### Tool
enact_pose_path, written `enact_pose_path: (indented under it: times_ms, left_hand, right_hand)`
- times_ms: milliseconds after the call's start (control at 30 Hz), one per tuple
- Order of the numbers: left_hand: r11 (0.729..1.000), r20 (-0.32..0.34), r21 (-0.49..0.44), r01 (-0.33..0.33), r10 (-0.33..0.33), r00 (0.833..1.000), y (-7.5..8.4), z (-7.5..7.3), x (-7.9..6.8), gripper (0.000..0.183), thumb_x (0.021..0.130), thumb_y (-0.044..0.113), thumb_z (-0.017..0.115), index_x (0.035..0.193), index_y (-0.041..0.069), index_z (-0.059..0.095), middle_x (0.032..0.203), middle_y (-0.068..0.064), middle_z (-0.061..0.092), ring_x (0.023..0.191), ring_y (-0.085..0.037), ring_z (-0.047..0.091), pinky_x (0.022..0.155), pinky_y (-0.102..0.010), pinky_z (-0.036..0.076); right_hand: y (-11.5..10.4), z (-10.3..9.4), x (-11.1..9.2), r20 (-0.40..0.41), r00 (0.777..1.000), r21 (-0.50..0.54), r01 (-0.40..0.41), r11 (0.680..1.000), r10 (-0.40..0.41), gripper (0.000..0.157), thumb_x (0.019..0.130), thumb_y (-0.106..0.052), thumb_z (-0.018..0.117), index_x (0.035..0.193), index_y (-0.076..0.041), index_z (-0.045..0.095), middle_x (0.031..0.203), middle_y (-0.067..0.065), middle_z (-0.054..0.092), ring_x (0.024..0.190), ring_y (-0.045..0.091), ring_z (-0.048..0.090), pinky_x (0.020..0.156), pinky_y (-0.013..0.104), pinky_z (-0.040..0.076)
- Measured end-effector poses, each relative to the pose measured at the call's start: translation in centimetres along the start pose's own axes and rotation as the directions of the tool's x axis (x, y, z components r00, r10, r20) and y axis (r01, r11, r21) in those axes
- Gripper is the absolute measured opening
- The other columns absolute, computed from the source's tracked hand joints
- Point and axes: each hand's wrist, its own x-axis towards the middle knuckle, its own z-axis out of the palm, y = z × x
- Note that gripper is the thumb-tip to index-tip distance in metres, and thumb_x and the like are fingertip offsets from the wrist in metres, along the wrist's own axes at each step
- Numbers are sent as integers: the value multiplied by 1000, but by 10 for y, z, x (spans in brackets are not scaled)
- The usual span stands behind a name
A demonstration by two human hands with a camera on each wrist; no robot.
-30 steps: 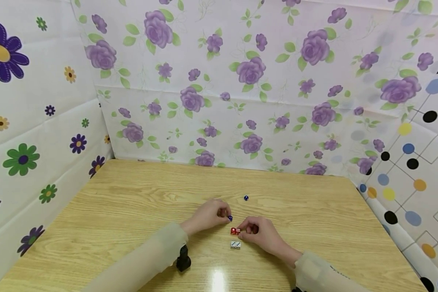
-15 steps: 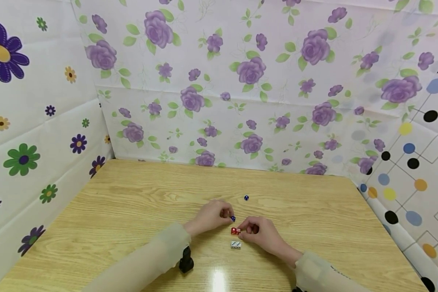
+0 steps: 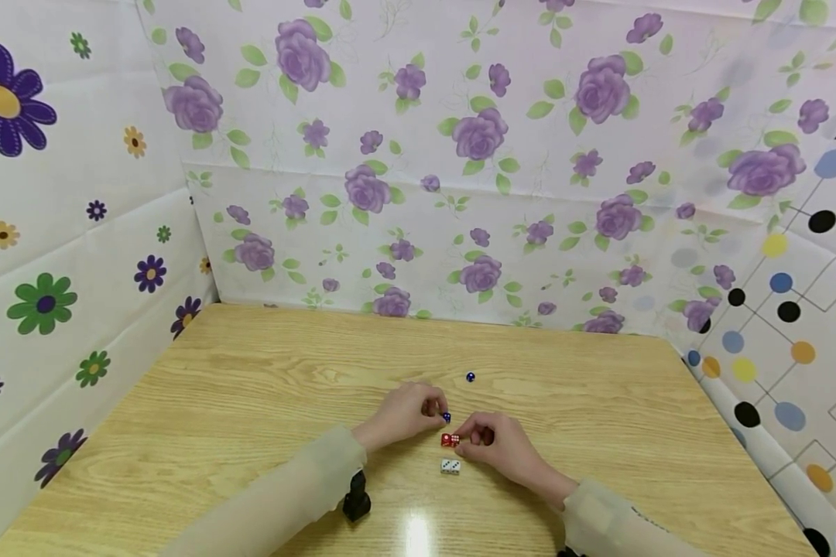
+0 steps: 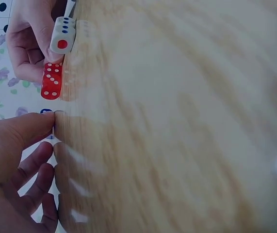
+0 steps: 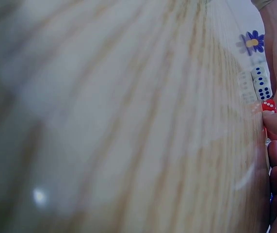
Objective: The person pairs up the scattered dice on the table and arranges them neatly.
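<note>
My left hand [image 3: 406, 410] pinches a blue die [image 3: 447, 418] at the table surface, behind a pair of red dice [image 3: 450, 440]. In the left wrist view, the thumb covers most of that blue die [image 4: 46, 111]. The red dice sit side by side, and my right hand [image 3: 503, 447] pinches the right one between thumb and forefinger. Its thumb hides part of the red die [image 5: 269, 105] in the right wrist view. Nearer to me, two white dice [image 3: 450, 466] stand together in a row, touched by neither hand.
Another blue die [image 3: 470, 377] lies alone farther back on the wooden table [image 3: 286, 363]. A black wrist mount [image 3: 356, 499] hangs under the left sleeve. Flowered cloth [image 3: 418, 209] stands behind the table, and patterned cloths line both sides.
My left hand has shifted slightly to the right with the blue die, mostly in the first half second. The right hand, the red dice and the white dice have stayed in place.
</note>
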Motion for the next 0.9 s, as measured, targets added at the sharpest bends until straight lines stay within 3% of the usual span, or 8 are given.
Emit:
enact_pose_path:
  times_ms: [733, 900]
  left_hand:
    - [1000, 8, -9, 9, -9, 1000, -1, -1, 1, 9, 86, 20, 76, 92, 17, 70, 81, 1, 64, 70, -5, 49, 64, -23, 39]
    - [1000, 12, -21, 10, -10, 1000, 1, -1, 1, 9, 86, 19, 76, 92, 16, 70, 79, 2, 64, 69, -5, 50, 64, -23, 40]
  right_hand:
    - [-1, 0, 1, -4, 1000, -5, -17, 1000, 17, 9, 85, -29, 78, 91, -30, 73, 74, -8, 60, 61, 3, 48, 57, 20, 40]
    - [0, -2, 1, 26, 1000, 2, -17, 1000, 16, 11, 85, -30, 78, 94, -29, 73, 75, -7, 60, 61, 2, 47, 57, 19, 40]
